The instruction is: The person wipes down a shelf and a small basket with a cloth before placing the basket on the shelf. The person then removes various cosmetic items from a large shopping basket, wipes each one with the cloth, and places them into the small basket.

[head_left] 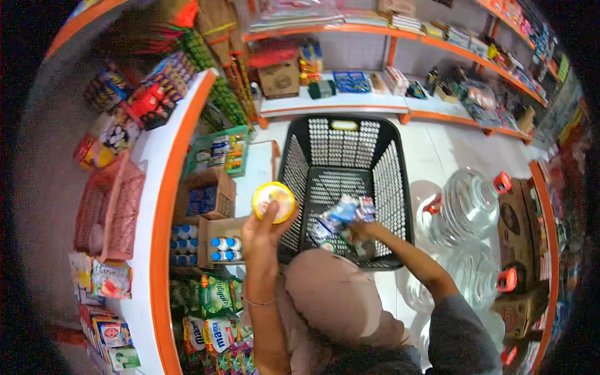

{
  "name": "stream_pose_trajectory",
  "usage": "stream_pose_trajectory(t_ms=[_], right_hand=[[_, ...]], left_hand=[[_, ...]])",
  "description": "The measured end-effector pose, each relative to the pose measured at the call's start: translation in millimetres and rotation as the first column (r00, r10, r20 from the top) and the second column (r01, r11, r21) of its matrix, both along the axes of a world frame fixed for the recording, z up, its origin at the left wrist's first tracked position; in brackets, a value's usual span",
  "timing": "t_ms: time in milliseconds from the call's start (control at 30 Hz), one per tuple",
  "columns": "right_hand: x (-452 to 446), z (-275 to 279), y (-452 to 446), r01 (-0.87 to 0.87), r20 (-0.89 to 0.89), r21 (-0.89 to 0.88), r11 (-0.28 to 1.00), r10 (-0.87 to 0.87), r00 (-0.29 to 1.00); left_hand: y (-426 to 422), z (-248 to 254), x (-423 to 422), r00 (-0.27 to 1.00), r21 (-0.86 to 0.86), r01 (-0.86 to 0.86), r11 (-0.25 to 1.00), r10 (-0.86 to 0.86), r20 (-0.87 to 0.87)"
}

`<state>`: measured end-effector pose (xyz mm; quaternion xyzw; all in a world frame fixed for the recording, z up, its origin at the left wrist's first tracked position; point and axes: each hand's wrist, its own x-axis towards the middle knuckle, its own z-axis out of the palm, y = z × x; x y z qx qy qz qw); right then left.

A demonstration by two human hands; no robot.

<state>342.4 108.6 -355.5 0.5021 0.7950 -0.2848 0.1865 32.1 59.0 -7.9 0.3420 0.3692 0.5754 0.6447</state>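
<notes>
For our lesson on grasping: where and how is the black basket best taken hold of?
Probably by the top bar above the slot in the far wall of the black basket, coming from outside that end and hooking through. The slot is elongated and sits just below the rim; the basket stands upright, mouth up. The near end is partly hidden.

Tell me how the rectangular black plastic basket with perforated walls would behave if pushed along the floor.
The black basket would probably stay stiff: its walls stand up without sagging. It seems apt to slide rather than tip, given its broad base on smooth-looking white floor tiles. The blue-and-white plastic packets bunched toward its near end, by the right hand, might shift.
</notes>
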Motion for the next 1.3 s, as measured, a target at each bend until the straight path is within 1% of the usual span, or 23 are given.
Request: stream_pose_trajectory(t_ms=[33,100,133,200,300,333,367,400,467,533,633,733,800,833,933,967,1000,1033,1133,1167,1233,1267,1300], right_hand=[[13,-51,-12,-0.105,0.06,0.081,0.991,0.101,0.993],[40,-91,-36,-0.221,0.03,0.226,0.949,0.22,0.975],[44,-194,-23,-0.366,0.297,0.25,0.896,0.289,0.91],[25,-112,-19,-0.309,0.1,0.209,0.928,0.294,0.95],[10,1,-7,-0.169,-0.125,0.014,0.985,0.17,0.978],[2,15,5,0.087,0.006,-0.141,0.986,-0.087,0.996],[-5,56,1,0.132,-0.219,0.048,0.99,-0.119,0.969],[-12,112,-12,0.21,-0.438,0.216,0.953,-0.097,0.894],[-23,182,-17,0.476,-0.69,-0.058,0.878,-0.379,0.616],[-38,234,-26,0.586,-0.936,-0.117,0.802,-0.286,0.205],[-79,310,-51,0.766,-0.973,-0.231,0.6,-0.162,-0.166],[-115,349,-73,0.686,-0.989,0.024,0.727,-0.084,0.124],[-152,371,-72,0.462,-0.876,0.439,0.77,0.252,0.412],[-167,368,-67,0.4,-0.744,0.606,0.687,0.311,0.592],[-176,366,-44,0.419,-0.721,0.675,0.607,0.423,0.549],[-178,370,-39,0.454,-0.728,0.651,0.609,0.33,0.601],[-178,374,-35,0.503,-0.81,0.552,0.664,0.285,0.512],[-176,377,-31,0.542,-0.88,0.444,0.713,0.232,0.415],[-184,395,-22,0.568,-0.945,0.308,0.763,0.176,0.277],[-186,390,-25,0.536,-0.923,0.367,0.76,0.226,0.312],[-197,381,-30,0.444,-0.826,0.544,0.712,0.362,0.431],[-205,381,-41,0.479,-0.854,0.495,0.725,0.305,0.421],[-206,381,-50,0.447,-0.806,0.558,0.699,0.328,0.493]], left_hand=[[1,-4,-4,0.996,0.007,0.048,0.999,-0.048,0.08],[2,0,-7,0.963,-0.009,0.107,0.994,-0.102,0.248],[4,-3,-10,0.948,0.008,0.141,0.99,-0.137,0.289],[6,-2,-10,0.907,0.082,0.176,0.981,-0.194,0.373],[8,1,-14,0.699,0.162,0.251,0.954,-0.295,0.652],[9,1,-12,0.693,0.14,0.24,0.961,-0.271,0.668],[9,1,-11,0.687,0.115,0.229,0.967,-0.244,0.685],[9,1,-11,0.681,0.089,0.219,0.972,-0.217,0.7],[9,-1,-12,0.671,0.107,0.235,0.966,-0.241,0.701],[9,0,-11,0.672,0.09,0.215,0.972,-0.214,0.709],[10,-8,-10,0.568,0.194,0.259,0.946,-0.311,0.762],[8,-9,-1,0.534,0.216,0.251,0.944,-0.321,0.782],[3,-3,9,0.753,0.121,0.172,0.978,-0.209,0.623],[-3,-3,13,0.8,0.141,0.144,0.98,-0.199,0.566],[-12,9,20,0.907,0.237,0.122,0.964,-0.205,0.367],[-12,5,24,0.916,0.232,0.121,0.965,-0.199,0.348],[-11,-1,29,0.925,0.226,0.12,0.967,-0.192,0.328],[-10,-8,34,0.973,0.326,0.059,0.944,-0.126,0.191],[4,-31,35,0.989,0.465,0.025,0.885,-0.089,0.116],[1,-38,34,0.987,0.395,0.049,0.917,-0.104,0.119],[-15,-6,22,0.959,0.257,0.017,0.966,-0.089,0.27],[-17,-4,17,0.954,0.222,-0.008,0.975,-0.059,0.293],[-17,-8,13,0.932,0.141,0.048,0.989,-0.095,0.349]])
